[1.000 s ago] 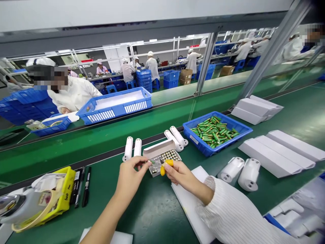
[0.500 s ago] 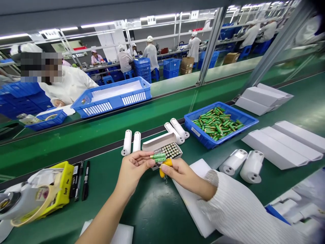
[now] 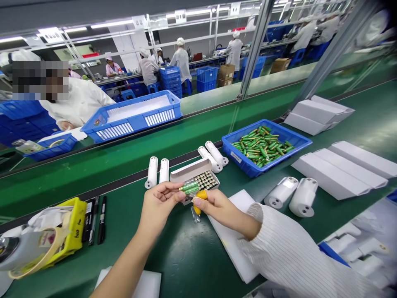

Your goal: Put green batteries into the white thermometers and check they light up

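My left hand (image 3: pixel 159 205) pinches a small pack of green batteries (image 3: pixel 189 188) just above an open white box of batteries (image 3: pixel 203 178). My right hand (image 3: pixel 218 208) is closed round a small yellow tool (image 3: pixel 200 198), its thumb close to the green batteries. A scrap of clear wrap (image 3: pixel 195 214) hangs below the two hands. Both hands hover over the green work surface, right in front of the box.
A blue tray (image 3: pixel 240 159) of loose green batteries stands to the right. White cylindrical housings (image 3: pixel 156 170) (image 3: pixel 291 195) lie about the box. White cartons (image 3: pixel 341 169) sit at the right; yellow tape dispenser (image 3: pixel 72 229) and pens (image 3: pixel 96 223) at the left. A white foam sheet (image 3: pixel 232 244) lies under my right forearm. Workers stand beyond the conveyor.
My left hand has lifted the green batteries out of the box and holds them higher. A piece of clear wrap has come loose below my hands. The view has tilted down slightly.
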### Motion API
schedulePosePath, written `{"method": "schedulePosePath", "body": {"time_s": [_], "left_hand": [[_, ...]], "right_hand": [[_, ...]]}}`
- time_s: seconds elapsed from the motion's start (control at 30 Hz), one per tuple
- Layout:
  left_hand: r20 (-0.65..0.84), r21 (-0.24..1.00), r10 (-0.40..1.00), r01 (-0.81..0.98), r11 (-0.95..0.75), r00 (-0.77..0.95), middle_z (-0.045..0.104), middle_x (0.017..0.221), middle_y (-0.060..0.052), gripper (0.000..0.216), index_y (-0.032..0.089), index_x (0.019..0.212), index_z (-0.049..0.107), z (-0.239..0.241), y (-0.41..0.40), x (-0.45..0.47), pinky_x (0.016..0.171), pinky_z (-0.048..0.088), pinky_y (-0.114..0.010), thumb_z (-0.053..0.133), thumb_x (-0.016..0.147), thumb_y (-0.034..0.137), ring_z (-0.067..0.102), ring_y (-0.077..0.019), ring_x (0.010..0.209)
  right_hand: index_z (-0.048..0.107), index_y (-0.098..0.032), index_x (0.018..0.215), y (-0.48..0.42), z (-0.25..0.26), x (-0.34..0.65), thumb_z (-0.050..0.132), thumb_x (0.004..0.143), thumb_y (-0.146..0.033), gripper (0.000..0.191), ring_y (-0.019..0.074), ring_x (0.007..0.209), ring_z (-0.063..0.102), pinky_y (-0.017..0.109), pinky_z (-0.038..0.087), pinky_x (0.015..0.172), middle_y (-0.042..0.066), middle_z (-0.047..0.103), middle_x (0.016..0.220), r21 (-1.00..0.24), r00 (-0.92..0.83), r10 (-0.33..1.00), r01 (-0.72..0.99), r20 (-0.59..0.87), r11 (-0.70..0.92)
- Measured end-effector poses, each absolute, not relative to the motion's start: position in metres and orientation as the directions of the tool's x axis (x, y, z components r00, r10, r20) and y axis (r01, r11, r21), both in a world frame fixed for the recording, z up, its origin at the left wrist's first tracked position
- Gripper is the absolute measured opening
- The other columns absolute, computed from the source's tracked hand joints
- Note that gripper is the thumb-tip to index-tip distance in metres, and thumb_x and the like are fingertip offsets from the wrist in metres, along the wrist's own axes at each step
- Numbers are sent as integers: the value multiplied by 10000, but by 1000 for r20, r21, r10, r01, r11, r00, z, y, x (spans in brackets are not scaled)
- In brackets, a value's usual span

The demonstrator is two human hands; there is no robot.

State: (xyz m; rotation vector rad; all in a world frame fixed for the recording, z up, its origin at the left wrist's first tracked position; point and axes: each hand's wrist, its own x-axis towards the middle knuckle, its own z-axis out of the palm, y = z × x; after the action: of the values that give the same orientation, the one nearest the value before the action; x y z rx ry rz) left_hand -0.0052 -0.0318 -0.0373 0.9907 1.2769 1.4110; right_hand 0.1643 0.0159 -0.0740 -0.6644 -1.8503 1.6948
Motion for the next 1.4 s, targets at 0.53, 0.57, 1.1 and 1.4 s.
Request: {"method": "schedulePosePath", "body": {"time_s": [0.53,0.57,1.1,1.4], "left_hand": [[43,994,986,104,-26,-162,716,662,-11,162,179,760,741,-25,-32,-15,599,561,-164,785,604,182,672,-125,598],[52,993,985,116,-33,-165,716,662,-11,160,180,762,740,-25,-32,-15,600,562,-170,783,608,186,673,-129,600],[-40,997,975,-77,23,-218,710,685,-36,242,125,800,708,-32,-33,-8,589,565,-188,811,608,231,655,-119,571],[-3,999,980,-47,-7,-197,711,684,-18,185,149,794,720,-30,-34,-6,601,562,-163,794,630,189,658,-103,579]], "right_hand": [[569,-125,708,14,-74,165,547,844,-503,403,83,546,381,214,296,502,-21,436,596,-998,-678,733,-57,48,12],[559,-128,690,14,-74,165,550,840,-510,411,75,514,356,211,279,479,-34,409,565,-997,-697,716,-81,42,-20],[522,-144,640,13,-68,167,535,839,-534,438,85,534,379,216,321,499,-22,426,580,-996,-693,716,-90,77,20],[550,-134,683,12,-70,167,513,854,-534,437,103,583,423,224,332,539,-2,476,625,-998,-689,722,-31,64,58]]}}
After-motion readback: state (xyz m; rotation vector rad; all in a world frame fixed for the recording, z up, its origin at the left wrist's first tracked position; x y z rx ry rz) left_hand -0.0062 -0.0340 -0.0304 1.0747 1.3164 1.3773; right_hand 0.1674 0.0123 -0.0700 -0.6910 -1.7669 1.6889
